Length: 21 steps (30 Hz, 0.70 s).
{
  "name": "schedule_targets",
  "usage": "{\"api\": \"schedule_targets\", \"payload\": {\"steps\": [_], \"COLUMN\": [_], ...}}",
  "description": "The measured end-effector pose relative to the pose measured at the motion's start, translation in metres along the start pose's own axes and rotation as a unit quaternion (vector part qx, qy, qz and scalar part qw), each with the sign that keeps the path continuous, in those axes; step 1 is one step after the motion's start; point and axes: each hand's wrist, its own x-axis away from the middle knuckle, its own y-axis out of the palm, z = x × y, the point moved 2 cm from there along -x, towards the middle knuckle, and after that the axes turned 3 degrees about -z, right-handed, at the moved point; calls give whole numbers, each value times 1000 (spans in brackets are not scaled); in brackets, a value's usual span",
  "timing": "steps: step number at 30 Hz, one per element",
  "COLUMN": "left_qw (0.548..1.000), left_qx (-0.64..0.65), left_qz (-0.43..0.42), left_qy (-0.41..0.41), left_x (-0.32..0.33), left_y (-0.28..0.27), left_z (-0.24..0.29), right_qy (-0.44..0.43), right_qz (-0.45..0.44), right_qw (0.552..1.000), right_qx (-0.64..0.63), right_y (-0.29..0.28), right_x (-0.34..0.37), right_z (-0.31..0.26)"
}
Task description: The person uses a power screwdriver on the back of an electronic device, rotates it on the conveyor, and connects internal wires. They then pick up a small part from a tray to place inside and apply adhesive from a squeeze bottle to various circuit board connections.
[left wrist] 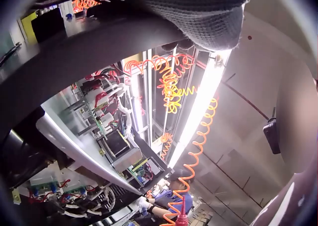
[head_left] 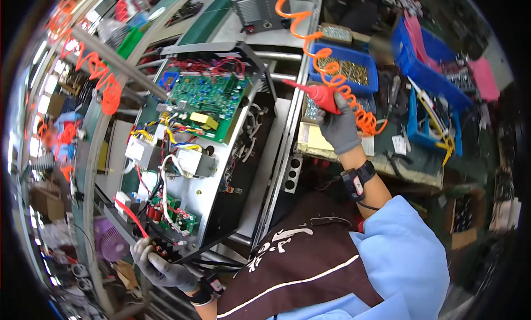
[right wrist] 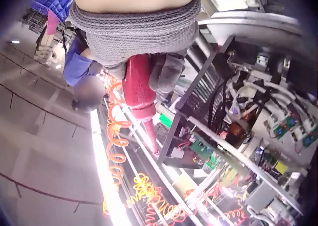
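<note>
My gloved right hand (head_left: pixel 338 126) grips a red squeeze bottle (head_left: pixel 323 96) with a long thin nozzle, held up beside the bench and pointing left. In the right wrist view the red bottle (right wrist: pixel 138 84) sits between the fingers of the grey glove (right wrist: pixel 136 35). At the lower left, my gloved left hand (head_left: pixel 163 269) holds the edge of the black end panel (left wrist: pixel 109 42) of an opened electrical unit. A thick red cable (head_left: pixel 131 216) runs down to its fingertips. The unit carries a green circuit board (head_left: pixel 207 101), white blocks and bundled wires.
Blue bins (head_left: pixel 345 68) of small metal parts stand on the bench to the right. An orange coiled hose (head_left: pixel 310 38) hangs down near the right hand. Metal rollers (head_left: pixel 279 57) lie beneath the unit. Another person (right wrist: pixel 82 62) works nearby.
</note>
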Motion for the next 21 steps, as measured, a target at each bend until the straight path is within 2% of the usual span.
{"api": "schedule_targets", "payload": {"steps": [1,2,4,6,8,9,11,12,13,14,16,17,21], "left_qw": [1000,1000,1000,998,997,997,995,994,995,995,982,970,956], "left_qx": [-16,5,-9,-41,-71,-68,-88,-94,-69,-78,-168,-223,-266], "left_qz": [-7,-10,9,-27,-28,-36,-52,-52,-44,-49,-59,-60,-107], "left_qy": [23,24,13,30,9,31,3,-17,-50,-38,-69,-73,-64], "left_x": [-1,3,5,4,7,7,8,10,10,11,8,7,-1], "left_y": [0,-3,-1,-3,-5,-5,-11,-12,-12,-10,-22,-26,-54], "left_z": [0,-6,-5,-3,-1,-2,-3,-3,-3,0,-4,-1,-14], "right_qy": [-23,-30,-63,-71,-139,-184,-208,-216,-242,-228,-206,-199,-201], "right_qz": [19,28,97,135,239,227,237,239,263,268,272,268,267], "right_qw": [999,999,990,985,936,924,887,859,809,793,769,771,781], "right_qx": [40,29,84,87,219,245,338,397,467,497,541,543,528], "right_y": [-12,-24,-46,-58,-62,-65,-90,-107,-104,-102,-98,-98,-110], "right_x": [8,15,27,35,37,33,19,9,-1,-3,-15,-21,-44], "right_z": [4,9,19,31,42,49,69,81,85,89,96,100,121]}}
